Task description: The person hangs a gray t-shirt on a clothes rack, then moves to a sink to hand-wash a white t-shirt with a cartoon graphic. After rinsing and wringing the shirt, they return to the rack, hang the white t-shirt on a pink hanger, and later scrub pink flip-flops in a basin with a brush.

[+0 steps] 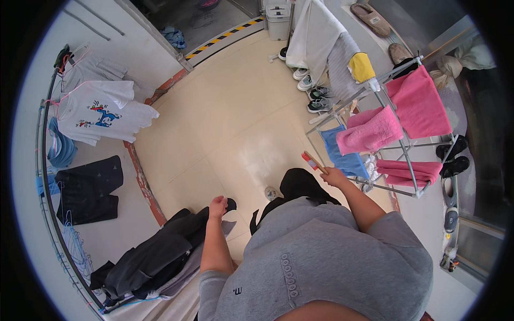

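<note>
My right hand grips the wooden handle of a brush with red and pale bristles, held out in front of me at the right. Just beyond it hangs a blue cloth on a metal drying rack. My left hand is raised at the left with its fingers loosely curled, and no object shows in it. Behind that hand hang dark jackets; whether the hand touches them is unclear. One light shoe of mine shows on the tiled floor.
Pink towels and a yellow cloth hang on the rack. Several shoes line the right wall. At left a rail carries a white T-shirt and dark shorts. A striped threshold crosses the doorway.
</note>
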Available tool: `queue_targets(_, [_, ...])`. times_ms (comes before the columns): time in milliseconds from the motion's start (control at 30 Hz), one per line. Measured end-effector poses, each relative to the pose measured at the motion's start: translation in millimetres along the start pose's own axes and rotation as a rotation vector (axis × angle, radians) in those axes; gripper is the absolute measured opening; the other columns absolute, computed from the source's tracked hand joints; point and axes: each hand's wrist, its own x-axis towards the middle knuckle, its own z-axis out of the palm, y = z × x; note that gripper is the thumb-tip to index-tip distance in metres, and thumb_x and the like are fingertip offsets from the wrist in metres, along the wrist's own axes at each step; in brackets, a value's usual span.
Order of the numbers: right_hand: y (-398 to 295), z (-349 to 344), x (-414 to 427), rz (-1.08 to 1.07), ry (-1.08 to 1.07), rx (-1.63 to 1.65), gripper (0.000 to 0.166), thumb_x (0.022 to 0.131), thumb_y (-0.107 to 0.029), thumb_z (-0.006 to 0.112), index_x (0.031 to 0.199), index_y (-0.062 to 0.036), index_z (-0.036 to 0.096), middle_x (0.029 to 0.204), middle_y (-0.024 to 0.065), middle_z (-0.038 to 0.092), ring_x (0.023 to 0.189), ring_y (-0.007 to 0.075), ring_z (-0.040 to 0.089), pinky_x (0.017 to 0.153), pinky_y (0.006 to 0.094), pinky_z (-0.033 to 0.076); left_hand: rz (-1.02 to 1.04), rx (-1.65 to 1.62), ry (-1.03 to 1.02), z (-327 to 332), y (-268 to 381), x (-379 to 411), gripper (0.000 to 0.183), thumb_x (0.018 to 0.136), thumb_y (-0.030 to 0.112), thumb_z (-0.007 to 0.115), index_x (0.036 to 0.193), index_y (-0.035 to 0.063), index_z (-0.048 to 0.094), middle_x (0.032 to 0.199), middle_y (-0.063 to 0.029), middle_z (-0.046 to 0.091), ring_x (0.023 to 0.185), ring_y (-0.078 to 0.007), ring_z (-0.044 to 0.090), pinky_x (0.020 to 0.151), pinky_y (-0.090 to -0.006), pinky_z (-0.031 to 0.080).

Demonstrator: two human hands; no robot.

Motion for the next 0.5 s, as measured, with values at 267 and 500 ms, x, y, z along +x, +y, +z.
queue_targets(267, [-83.6, -48.6, 104.0, -0.058, 0.152, -0.04, 0.032, 0.079, -0.032, 0.059, 0.099, -0.0072, 0.062, 0.084, 0.0175, 0.064, 0.081, 0.0341, 0.061, 0.072, 0.0437, 0.048, 0.344, -0.092, -0.202, 10.4, 291.8, 47.4, 0.04, 0.085, 0.021, 0.062, 0.121, 0.0069, 0.053, 0.099, -0.0012, 0.061, 0.091, -0.0118, 0.058, 0.073, -0.0283, 0.047])
queue_targets(500, [-202.2, -109.2, 263.9, -0.019, -0.076, -0.25, 0.032, 0.078, -0.032, 0.056, 0.093, -0.0055, 0.065, 0.093, 0.0159, 0.065, 0.089, 0.0318, 0.062, 0.079, 0.0419, 0.048, -0.114, 0.176, -0.064, -45.5, 231.6, 156.7, 0.047, 0.079, 0.021, 0.066, 0.12, 0.0058, 0.052, 0.086, -0.0044, 0.063, 0.072, -0.0134, 0.059, 0.057, -0.0281, 0.048])
